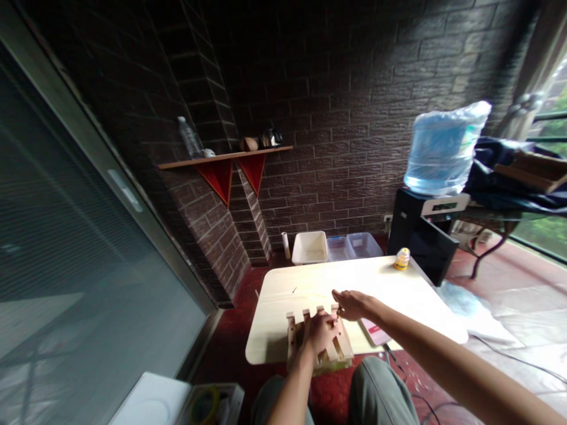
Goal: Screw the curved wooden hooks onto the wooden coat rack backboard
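Note:
A small slatted wooden frame (292,336) with screw holes sits at the front edge of the pale table (274,307), just before my knees. My left hand (322,332) rests over its middle slats, fingers curled toward the slat at the right. Beside it, my right hand (352,304) is above that slat's far end, with its fingers drawn together; what they hold, if anything, is too small to make out. A tiny dark screw-like piece (295,290) lies on the tabletop beyond the frame.
A pink-and-white booklet (374,332) lies right of the frame, partly under my right forearm. A yellow-and-clear jar (402,259) stands at the far right corner. Plastic bins (310,248) and a water dispenser (420,230) are behind. Cables run across the floor at right.

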Available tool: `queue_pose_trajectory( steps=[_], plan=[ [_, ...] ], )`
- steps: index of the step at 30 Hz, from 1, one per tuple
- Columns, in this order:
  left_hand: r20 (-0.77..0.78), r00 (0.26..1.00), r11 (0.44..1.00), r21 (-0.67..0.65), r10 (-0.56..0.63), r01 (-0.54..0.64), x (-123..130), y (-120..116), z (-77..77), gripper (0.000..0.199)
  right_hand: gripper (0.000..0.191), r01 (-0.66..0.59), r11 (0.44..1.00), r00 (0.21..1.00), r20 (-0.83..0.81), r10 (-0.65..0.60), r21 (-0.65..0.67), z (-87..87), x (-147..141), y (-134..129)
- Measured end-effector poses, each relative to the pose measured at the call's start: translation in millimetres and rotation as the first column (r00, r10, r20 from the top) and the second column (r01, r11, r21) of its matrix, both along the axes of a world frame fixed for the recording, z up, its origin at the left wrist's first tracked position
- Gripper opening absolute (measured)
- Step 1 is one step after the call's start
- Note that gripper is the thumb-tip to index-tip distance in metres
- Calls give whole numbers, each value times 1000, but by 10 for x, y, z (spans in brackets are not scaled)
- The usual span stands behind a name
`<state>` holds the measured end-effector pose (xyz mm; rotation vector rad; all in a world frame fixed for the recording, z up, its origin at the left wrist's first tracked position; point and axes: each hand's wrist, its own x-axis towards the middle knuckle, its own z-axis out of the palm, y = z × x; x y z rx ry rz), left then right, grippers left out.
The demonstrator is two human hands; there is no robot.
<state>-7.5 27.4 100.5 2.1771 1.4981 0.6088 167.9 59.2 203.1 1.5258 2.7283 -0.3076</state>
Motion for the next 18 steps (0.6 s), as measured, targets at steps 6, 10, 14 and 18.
queue_pose_trajectory(
  steps=[6,10,14,18],
  plan=[
    [11,1000,1000,16,12,-12,5,30,-70,18,29,-117,992,992,50,114,52,-23,45,-44],
    [4,1000,1000,23,9,-9,14,45,-98,16,24,-127,989,991,48,124,70,-11,53,-62],
    [8,1000,1000,25,-2,2,22,49,-120,17,20,-116,992,992,49,113,58,-22,51,-26],
    [20,1000,1000,21,-20,20,10,64,-145,20,21,-85,995,995,54,83,46,-42,54,4]
  ],
)
